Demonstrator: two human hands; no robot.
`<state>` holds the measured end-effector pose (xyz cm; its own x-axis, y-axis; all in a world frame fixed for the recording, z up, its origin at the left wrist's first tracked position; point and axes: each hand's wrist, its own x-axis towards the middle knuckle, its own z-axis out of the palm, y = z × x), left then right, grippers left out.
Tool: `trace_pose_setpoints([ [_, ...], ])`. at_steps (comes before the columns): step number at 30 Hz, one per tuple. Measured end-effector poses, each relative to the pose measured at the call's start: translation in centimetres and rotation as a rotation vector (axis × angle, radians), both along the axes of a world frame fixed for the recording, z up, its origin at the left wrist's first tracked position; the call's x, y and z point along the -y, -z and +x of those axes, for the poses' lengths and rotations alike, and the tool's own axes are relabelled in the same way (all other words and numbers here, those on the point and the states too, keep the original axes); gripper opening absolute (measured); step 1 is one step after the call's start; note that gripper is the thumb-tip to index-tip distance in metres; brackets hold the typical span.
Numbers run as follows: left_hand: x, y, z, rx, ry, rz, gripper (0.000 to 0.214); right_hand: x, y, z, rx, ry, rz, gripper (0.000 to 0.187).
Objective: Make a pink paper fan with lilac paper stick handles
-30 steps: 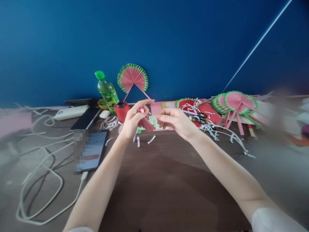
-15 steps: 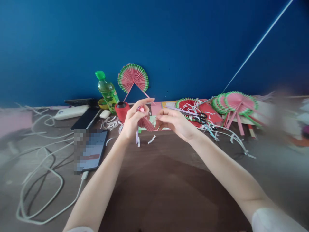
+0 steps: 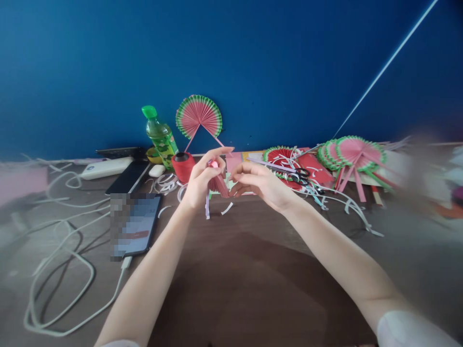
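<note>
My left hand [image 3: 200,177] is closed around a pleated pink paper [image 3: 219,185], held above the table with its folds hanging down to the right. The index finger of that hand stretches out to the right over the paper. My right hand [image 3: 255,182] is close by the paper's right edge, fingers curved and apart; whether a fingertip touches the folds I cannot tell. A lilac and white strip [image 3: 207,207] shows below the left hand. Behind, a finished watermelon-coloured paper fan [image 3: 199,117] leans against the blue wall.
Left are a green-capped bottle [image 3: 159,135], a red tape roll [image 3: 183,167], a phone [image 3: 141,226], a power bank [image 3: 106,167] and a looping white cable [image 3: 92,270]. Right are scissors [image 3: 300,176], paper scraps [image 3: 352,207], a red fan [image 3: 278,155] and stacked pink-green fans [image 3: 356,153].
My right hand's fingers have spread apart a little and shifted slightly left, nearer the paper. The pleated paper's lower end has swung slightly left. My left hand keeps its hold.
</note>
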<state>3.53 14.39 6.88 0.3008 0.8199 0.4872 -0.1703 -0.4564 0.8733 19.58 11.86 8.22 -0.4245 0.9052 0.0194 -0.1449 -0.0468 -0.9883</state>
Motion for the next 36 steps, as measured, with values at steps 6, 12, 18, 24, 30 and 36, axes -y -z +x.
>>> trace_pose_setpoints([
  [6,0.0,0.1,0.0,-0.014,0.004,-0.017,0.041,0.1,-0.1,0.0,0.036,-0.002,0.01,0.006],
  [12,0.0,0.2,0.2,-0.05,0.004,-0.025,0.041,0.3,-0.3,0.0,0.054,-0.014,0.003,0.008],
  [18,0.1,0.3,0.4,-0.061,0.03,-0.048,0.04,0.6,-0.6,-0.2,0.094,0.012,0.012,0.011],
  [24,0.1,0.2,0.1,-0.147,0.068,0.02,0.055,0.7,-0.7,-0.1,0.118,0.006,0.046,0.01],
  [30,1.2,-0.9,0.3,-0.311,0.059,-0.038,0.067,0.8,-0.7,0.0,0.133,-0.003,0.056,0.007],
  [36,1.4,-1.0,0.4,-0.242,0.215,-0.188,0.075,1.5,-1.1,-0.1,0.219,0.064,0.157,0.005],
])
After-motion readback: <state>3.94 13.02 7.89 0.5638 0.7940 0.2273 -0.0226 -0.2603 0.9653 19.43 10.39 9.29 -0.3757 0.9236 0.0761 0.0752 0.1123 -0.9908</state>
